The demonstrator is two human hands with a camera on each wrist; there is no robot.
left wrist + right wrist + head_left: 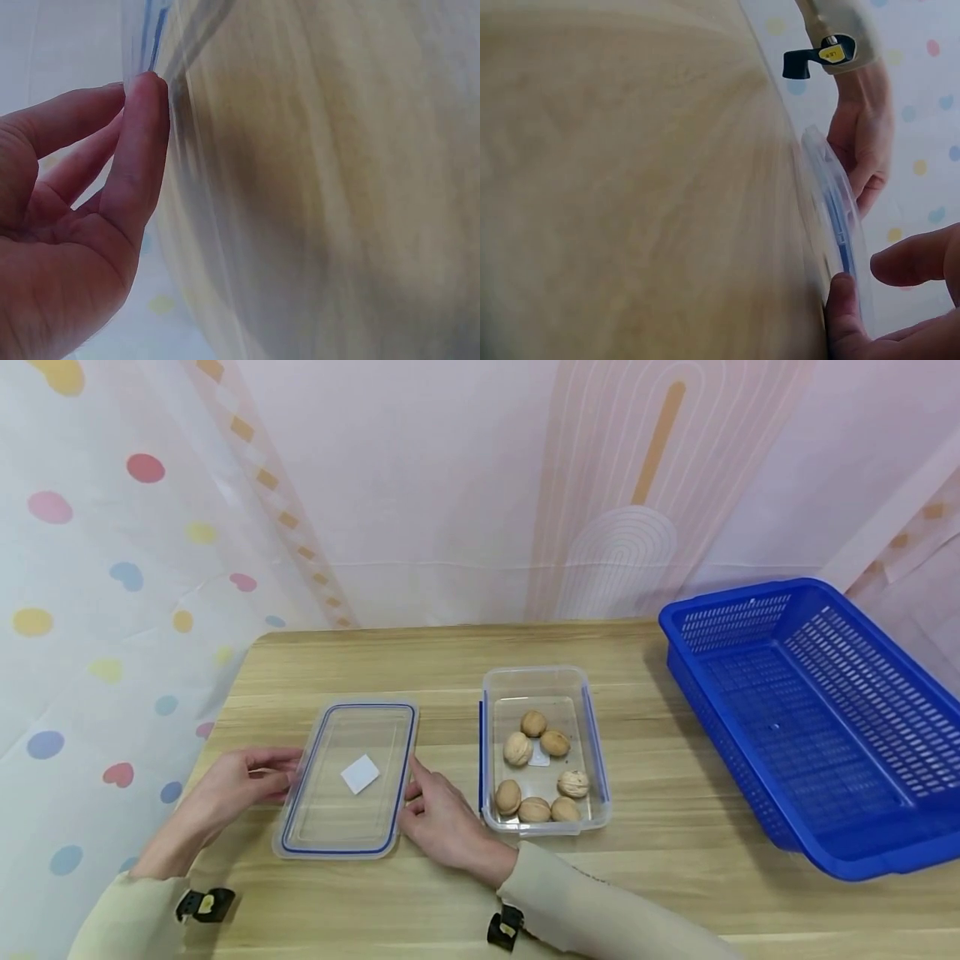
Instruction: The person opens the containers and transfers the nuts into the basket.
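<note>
A clear plastic lid (347, 822) with a blue seal and a white square on it is between my two hands, at the left of the table. At its left edge my left hand (238, 787) pinches the rim with its fingertips, as the left wrist view shows close up. My right hand (447, 820) holds the opposite edge between thumb and finger; in the right wrist view one fingertip (843, 289) touches the rim. Right of the lid stands a clear lidless container (540, 685) with blue sides. Several walnuts (517, 749) lie inside it.
A blue perforated basket (738, 752) stands at the table's right side, set at an angle. The wooden table (450, 647) ends at a patterned cloth (420, 527) behind it and on the left. Each sleeve carries a small black wrist device (206, 905).
</note>
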